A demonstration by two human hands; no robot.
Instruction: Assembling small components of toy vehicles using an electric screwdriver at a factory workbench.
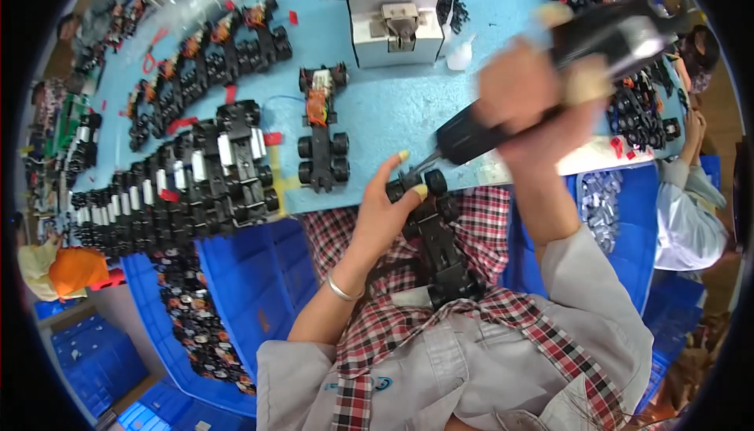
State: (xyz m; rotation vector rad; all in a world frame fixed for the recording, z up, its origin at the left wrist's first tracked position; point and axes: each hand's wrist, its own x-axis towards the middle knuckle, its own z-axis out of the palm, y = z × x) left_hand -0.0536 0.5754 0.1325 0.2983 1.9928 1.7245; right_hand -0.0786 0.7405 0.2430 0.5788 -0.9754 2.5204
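Observation:
A black toy car chassis (441, 249) with wheels lies half over my lap at the table's front edge. My left hand (390, 201) grips its far end, thumb and fingers closed round the wheel area. A black electric screwdriver (471, 136) is in my right hand (525, 93), which is blurred by motion. The tool slants down to the left, and its bit (425, 162) reaches the chassis end beside my left fingers. Whether the bit sits in a screw is too small to tell. Another chassis (320, 128), with an orange and white part, stands on the table to the left.
Rows of black chassis (196, 165) fill the table's left side. A white screw-feeder box (394, 22) stands at the back, a small white bottle (461, 54) beside it. Blue bins (267, 266) flank my lap. More toy cars (640, 113) and a co-worker's sleeve (691, 211) are at right.

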